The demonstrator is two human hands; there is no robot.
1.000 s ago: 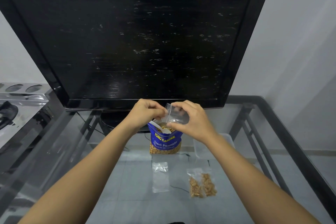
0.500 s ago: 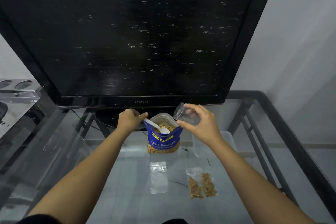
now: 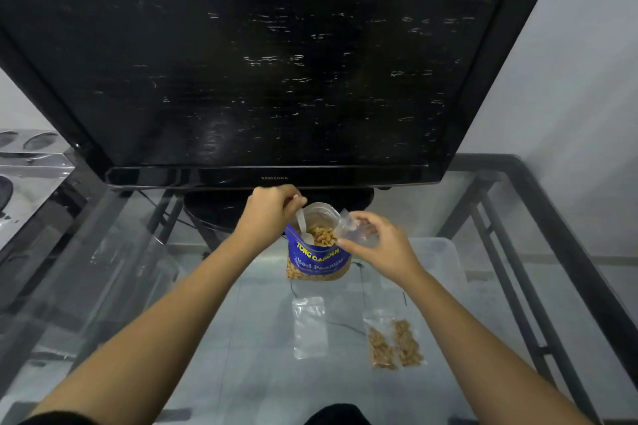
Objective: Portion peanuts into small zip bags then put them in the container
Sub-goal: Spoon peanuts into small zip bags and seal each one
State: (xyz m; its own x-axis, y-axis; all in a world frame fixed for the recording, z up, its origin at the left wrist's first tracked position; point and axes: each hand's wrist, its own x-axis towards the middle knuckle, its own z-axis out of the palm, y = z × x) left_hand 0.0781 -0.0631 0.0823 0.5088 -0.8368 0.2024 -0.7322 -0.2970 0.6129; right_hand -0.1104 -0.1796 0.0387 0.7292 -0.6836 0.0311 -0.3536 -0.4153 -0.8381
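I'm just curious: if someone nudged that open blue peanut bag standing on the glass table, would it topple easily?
Probably not from a light nudge: the blue peanut bag stands upright and looks well filled low down. A harder push might tip it, since it is soft-sided and its mouth is open. It may also slide on the smooth glass table.

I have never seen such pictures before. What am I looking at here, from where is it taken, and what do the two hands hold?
No machine here: a person wears a camera on the head, looking down at both arms. The left hand grips a white spoon dipped into the blue peanut bag. The right hand pinches a small clear zip bag beside the peanut bag's mouth. On the glass table lie an empty zip bag, filled zip bags and a clear container. Behind stands a black television.
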